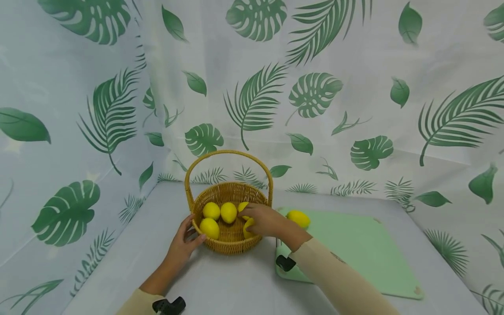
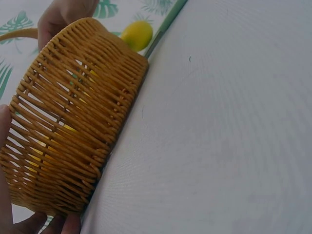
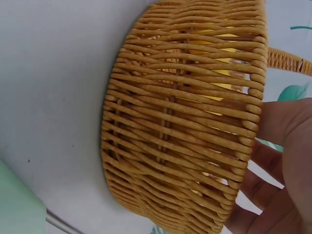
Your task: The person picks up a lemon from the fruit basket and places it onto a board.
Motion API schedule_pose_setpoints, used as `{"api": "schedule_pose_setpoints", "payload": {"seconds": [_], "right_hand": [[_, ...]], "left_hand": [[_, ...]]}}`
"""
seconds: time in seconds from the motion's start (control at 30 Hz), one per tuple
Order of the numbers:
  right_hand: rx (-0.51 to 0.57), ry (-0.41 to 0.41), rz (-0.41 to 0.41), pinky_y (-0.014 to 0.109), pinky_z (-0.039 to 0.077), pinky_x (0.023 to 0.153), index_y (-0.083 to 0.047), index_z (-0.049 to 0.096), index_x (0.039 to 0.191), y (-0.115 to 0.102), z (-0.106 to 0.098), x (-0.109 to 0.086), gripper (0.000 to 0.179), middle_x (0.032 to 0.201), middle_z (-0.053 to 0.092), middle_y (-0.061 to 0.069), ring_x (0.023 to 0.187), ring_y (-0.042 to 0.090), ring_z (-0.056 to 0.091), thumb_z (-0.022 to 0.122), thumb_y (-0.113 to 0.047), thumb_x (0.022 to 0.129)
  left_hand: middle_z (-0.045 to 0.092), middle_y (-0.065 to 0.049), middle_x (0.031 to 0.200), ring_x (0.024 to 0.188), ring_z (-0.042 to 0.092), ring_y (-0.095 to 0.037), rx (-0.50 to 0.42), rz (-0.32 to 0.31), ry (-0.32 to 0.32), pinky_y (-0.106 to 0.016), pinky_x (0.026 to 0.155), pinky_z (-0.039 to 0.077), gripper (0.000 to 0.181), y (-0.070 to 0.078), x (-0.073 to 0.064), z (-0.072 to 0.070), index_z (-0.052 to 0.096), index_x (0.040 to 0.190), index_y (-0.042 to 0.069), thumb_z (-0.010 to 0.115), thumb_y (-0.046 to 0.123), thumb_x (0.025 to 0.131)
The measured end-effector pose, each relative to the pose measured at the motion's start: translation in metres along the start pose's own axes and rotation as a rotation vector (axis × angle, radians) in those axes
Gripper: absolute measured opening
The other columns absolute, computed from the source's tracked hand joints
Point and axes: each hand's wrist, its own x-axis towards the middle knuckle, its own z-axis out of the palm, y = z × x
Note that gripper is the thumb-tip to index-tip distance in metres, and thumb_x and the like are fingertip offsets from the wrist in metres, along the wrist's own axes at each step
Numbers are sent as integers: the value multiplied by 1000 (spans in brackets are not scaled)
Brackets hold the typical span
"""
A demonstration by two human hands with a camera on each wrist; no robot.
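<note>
A wicker basket (image 1: 232,248) with a tall arched handle holds several yellow lemons (image 1: 229,212). My left hand (image 1: 182,240) grips its left side, thumb near the rim and fingers around the wall; in the left wrist view the fingertips (image 2: 53,225) touch the wicker. My right hand (image 1: 264,219) reaches over the right rim, its fingers and thumb bent around a lemon (image 1: 248,230) at that side. Another lemon (image 1: 242,206) lies partly behind those fingers. In the right wrist view the basket wall (image 3: 180,117) hides the fingertips.
A pale green cutting board (image 1: 354,249) lies to the right of the basket, with one lemon (image 1: 298,218) at its far left part. The white tabletop (image 1: 232,284) meets leaf-printed cloth walls (image 1: 346,87) at the back and sides.
</note>
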Motion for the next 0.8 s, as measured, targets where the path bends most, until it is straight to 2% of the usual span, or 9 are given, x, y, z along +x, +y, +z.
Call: {"api": "schedule_pose_setpoints", "payload": {"seconds": [0.23,0.47,0.63,0.8], "right_hand": [[-5,-29,27,39,44,98,-16,65,127,6,6,9,41,127,58,2,115,19,54,74,-17,87],[11,-38,20,40,45,97,-14,66,127,8,10,12,43,127,59,5,114,20,54,75,-16,85],[49,-39,0,38,44,97,-15,66,126,7,10,14,49,124,60,2,111,18,53,79,-14,80],[61,-43,-3,37,44,98,-15,66,127,4,11,15,49,124,60,-1,112,15,52,80,-16,79]], "left_hand": [[29,-17,152,132,40,-38,11,-3,21,-47,95,46,77,1,1,3,26,152,21,72,26,91],[30,-16,152,131,40,-38,23,2,20,-48,96,46,76,0,1,3,27,152,23,72,26,91],[29,-15,152,132,40,-37,16,0,17,-47,96,46,76,0,2,2,26,152,24,72,26,91],[28,-16,152,132,39,-37,9,9,18,-45,95,46,76,0,1,1,26,153,24,71,24,91]]}}
